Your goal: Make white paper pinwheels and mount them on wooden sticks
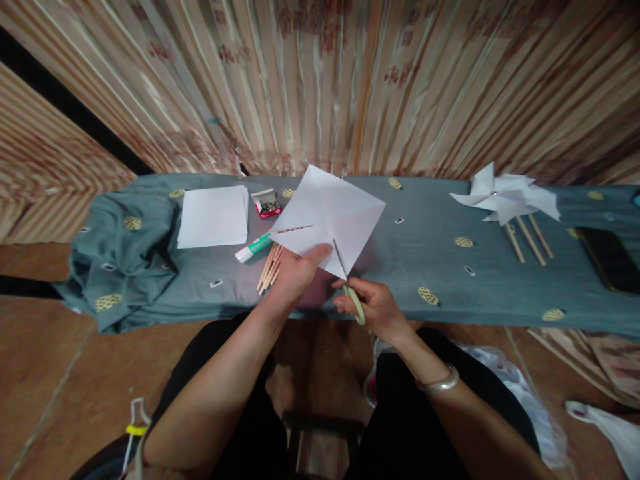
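My left hand (299, 272) pinches a white square of paper (345, 200) near its lower edge, thumb on top. One slit runs inward from the paper's left corner. In my right hand (375, 303) is a pair of scissors with pale green handles (356, 305); the blades reach into the paper from its bottom corner. Under and beside my left hand lie several thin wooden sticks (269, 268). A glue stick (253, 247) with a green label rests just left of the paper. Close behind it stands a small open red box (267, 203) with shiny metal bits in it.
A stack of white paper squares (213, 217) lies on the left of the cloth-covered table (420, 233), beside bunched cloth (130, 253). Several white paper pinwheels (500, 193) on sticks lie at the right, near a dark phone (609, 259). A pleated curtain (320, 87) hangs behind.
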The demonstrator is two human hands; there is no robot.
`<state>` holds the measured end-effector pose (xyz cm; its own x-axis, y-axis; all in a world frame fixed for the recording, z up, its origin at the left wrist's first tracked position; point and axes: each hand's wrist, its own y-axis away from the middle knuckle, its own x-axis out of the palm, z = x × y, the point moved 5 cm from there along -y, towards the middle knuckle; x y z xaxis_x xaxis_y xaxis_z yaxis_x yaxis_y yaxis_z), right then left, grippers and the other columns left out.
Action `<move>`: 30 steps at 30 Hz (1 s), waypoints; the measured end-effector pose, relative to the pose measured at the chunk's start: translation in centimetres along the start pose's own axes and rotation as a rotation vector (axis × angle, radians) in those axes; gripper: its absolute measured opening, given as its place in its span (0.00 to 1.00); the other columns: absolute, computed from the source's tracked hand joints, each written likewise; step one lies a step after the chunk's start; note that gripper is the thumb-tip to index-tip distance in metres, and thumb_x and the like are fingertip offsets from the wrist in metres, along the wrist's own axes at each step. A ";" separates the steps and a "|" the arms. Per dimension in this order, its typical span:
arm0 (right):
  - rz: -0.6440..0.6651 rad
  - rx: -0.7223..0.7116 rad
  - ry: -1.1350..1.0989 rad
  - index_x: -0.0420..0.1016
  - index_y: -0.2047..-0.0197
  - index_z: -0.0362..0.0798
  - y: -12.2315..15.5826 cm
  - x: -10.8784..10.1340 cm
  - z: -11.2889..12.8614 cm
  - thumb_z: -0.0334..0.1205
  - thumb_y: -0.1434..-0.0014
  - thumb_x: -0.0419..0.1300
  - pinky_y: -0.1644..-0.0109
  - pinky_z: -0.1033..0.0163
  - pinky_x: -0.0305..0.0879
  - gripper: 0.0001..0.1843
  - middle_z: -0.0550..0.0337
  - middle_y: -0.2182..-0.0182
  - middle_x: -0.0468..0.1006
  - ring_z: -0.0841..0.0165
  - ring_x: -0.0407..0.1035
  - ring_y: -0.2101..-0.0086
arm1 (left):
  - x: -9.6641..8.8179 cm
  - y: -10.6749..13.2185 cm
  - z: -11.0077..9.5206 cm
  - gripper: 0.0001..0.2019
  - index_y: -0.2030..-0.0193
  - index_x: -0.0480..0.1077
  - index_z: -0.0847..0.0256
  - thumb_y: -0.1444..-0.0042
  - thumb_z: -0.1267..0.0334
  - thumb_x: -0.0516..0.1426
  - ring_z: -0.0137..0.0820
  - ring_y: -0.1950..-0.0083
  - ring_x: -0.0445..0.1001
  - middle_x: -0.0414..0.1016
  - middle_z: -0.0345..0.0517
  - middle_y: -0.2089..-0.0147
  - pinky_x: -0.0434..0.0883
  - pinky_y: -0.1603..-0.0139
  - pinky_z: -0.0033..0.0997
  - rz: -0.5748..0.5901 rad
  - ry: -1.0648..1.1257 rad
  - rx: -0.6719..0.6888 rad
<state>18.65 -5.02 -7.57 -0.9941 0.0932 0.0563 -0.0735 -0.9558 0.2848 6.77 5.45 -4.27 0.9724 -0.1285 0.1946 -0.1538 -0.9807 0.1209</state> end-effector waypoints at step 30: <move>0.020 -0.037 0.090 0.79 0.64 0.48 -0.3 -0.5 0.1 0.53 0.52 0.68 0.72 0.67 0.61 0.19 0.65 0.77 0.73 0.71 0.65 0.76 | 0.3 0.7 0.0 0.14 0.68 0.71 0.63 0.64 0.62 0.65 0.36 0.65 0.74 0.77 0.46 0.67 0.73 0.59 0.37 0.014 -0.075 0.011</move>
<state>19.16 -4.77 -7.63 -0.9984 0.0499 -0.0248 -0.0545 -0.9670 0.2487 6.94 4.72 -4.18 0.9807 -0.1525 0.1226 -0.1660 -0.9802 0.1079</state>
